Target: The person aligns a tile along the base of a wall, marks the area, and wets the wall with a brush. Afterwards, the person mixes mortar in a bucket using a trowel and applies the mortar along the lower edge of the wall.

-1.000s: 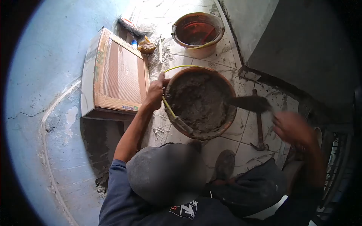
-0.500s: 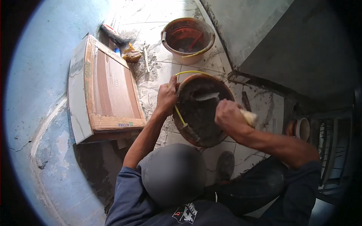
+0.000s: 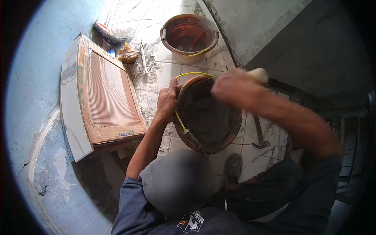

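A bucket (image 3: 237, 135) of wet grey mortar (image 3: 207, 121) stands on the tiled floor in front of me. My left hand (image 3: 168, 101) is closed on its left rim, thumb up, beside the yellow wire handle (image 3: 194, 73). Over the upper right rim is my right hand (image 3: 235, 90), smeared by motion and wrapped around a trowel, whose pale handle (image 3: 260, 75) sticks out to the right. The trowel's blade is hidden behind the hand. A hammer (image 3: 258, 131) lies on the tiles right of the bucket.
Tiles in cardboard packing (image 3: 111, 94) lean at the left. A second bucket (image 3: 172, 47) with a red object inside stands farther off. Near the blue wall (image 3: 43, 70) lie a dark-bristled brush (image 3: 111, 37), a brown packet (image 3: 128, 56) and a stick (image 3: 143, 58).
My right hand has risen from over the mortar to the bucket's upper right rim with the trowel. My left hand keeps its hold. The hammer shows more fully now.
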A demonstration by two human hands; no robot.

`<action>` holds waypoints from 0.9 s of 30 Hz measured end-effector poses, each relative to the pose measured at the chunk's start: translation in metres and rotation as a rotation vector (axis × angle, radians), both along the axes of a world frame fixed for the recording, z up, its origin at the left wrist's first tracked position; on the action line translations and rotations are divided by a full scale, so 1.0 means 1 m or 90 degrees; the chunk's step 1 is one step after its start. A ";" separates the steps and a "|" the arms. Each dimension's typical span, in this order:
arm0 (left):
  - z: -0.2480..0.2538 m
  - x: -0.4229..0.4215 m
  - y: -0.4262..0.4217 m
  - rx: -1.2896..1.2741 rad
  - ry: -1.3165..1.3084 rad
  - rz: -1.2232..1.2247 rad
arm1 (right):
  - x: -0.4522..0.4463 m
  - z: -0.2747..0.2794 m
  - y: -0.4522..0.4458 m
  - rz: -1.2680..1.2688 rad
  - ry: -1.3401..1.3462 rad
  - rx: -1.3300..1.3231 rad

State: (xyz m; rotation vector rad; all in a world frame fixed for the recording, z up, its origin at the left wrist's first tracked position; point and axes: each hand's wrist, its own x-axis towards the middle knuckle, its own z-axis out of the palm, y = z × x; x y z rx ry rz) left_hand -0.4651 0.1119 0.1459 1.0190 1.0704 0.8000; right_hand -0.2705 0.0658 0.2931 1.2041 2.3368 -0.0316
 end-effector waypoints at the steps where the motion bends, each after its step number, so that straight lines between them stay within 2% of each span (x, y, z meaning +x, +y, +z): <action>1: 0.002 0.002 0.001 -0.010 -0.012 0.001 | -0.020 -0.016 -0.003 0.065 -0.037 0.055; 2: 0.002 0.003 0.001 -0.023 -0.022 0.001 | -0.025 -0.028 -0.020 0.065 -0.034 0.050; 4: -0.002 -0.001 0.002 -0.056 -0.047 0.010 | -0.036 -0.045 -0.058 0.112 -0.285 0.190; 7: -0.002 -0.006 -0.001 -0.075 -0.084 0.047 | 0.003 -0.051 -0.097 0.125 -0.217 0.206; 9: -0.004 -0.010 -0.002 -0.059 -0.096 0.075 | 0.023 -0.064 -0.119 0.067 0.018 0.200; 10: -0.011 -0.017 -0.001 -0.065 -0.105 0.075 | 0.031 -0.061 -0.126 0.066 0.016 0.200; 13: -0.010 -0.021 -0.002 -0.094 -0.117 0.090 | 0.047 -0.050 -0.140 -0.141 0.017 0.072; 14: -0.010 -0.023 -0.006 -0.117 -0.122 0.112 | 0.051 -0.044 -0.139 -0.144 0.018 0.062; 16: -0.014 -0.023 -0.009 -0.128 -0.125 0.126 | 0.058 -0.026 -0.125 -0.331 0.056 -0.096; 17: -0.012 -0.022 -0.012 -0.128 -0.131 0.137 | 0.063 -0.018 -0.117 -0.349 0.035 -0.172; 18: -0.012 -0.022 -0.015 -0.127 -0.138 0.149 | 0.067 -0.019 -0.111 -0.345 0.034 -0.175; 20: -0.016 -0.018 -0.018 -0.121 -0.153 0.166 | 0.070 -0.024 -0.099 -0.369 0.031 -0.357; 21: -0.018 -0.016 -0.022 -0.113 -0.169 0.179 | 0.071 -0.043 -0.092 -0.364 0.031 -0.363; 23: -0.021 -0.010 -0.027 -0.076 -0.106 0.200 | 0.070 -0.096 -0.080 -0.216 0.235 -0.387; 24: -0.021 -0.007 -0.032 -0.042 -0.044 0.216 | 0.062 -0.102 -0.080 -0.220 0.238 -0.386; 27: -0.016 -0.001 -0.038 -0.026 -0.071 0.226 | 0.057 -0.108 -0.086 -0.225 0.268 -0.358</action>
